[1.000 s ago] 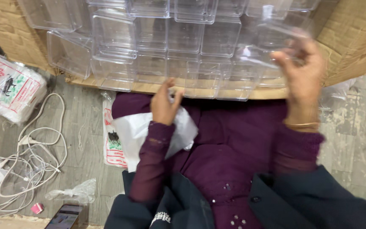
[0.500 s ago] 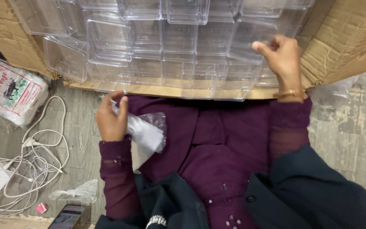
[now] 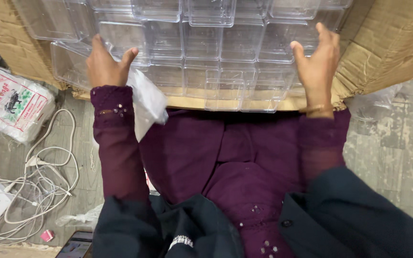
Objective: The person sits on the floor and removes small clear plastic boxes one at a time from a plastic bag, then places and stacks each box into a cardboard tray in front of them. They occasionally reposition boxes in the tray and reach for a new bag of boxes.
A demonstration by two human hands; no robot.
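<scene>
Nearest to us: dark jacket hem and purple dress (image 3: 225, 157) across the lap, with the cardboard box (image 3: 383, 43) beyond it as our landmark.

Left of the box, on the floor: tangled white cables (image 3: 34, 191) with a white adapter, and a printed white packet (image 3: 13, 105) close to the box's left corner.

At the box's near edge, our left hand (image 3: 103, 64) rests against the left side of the stacked clear plastic containers (image 3: 206, 52). Its grip is loose: thumb and fingers spread over a container wall, while a crumpled clear plastic bag (image 3: 146, 102) hangs from beneath the palm. We cannot tell whether the bag is pinched or merely trapped.

Our right hand (image 3: 316, 62), with a bangle at the wrist, lies on the right side of the same stack, fingers wide and flat on the container tops, closed round nothing.

The containers fill the box, nested in rows and layers, reaching to its far side.

Handling judgement: thin, rigid, clear plastic; probably light, slick and prone to cracking if squeezed. Best taken by the rims or outer walls, both hands, lifting a nested stack evenly.
</scene>
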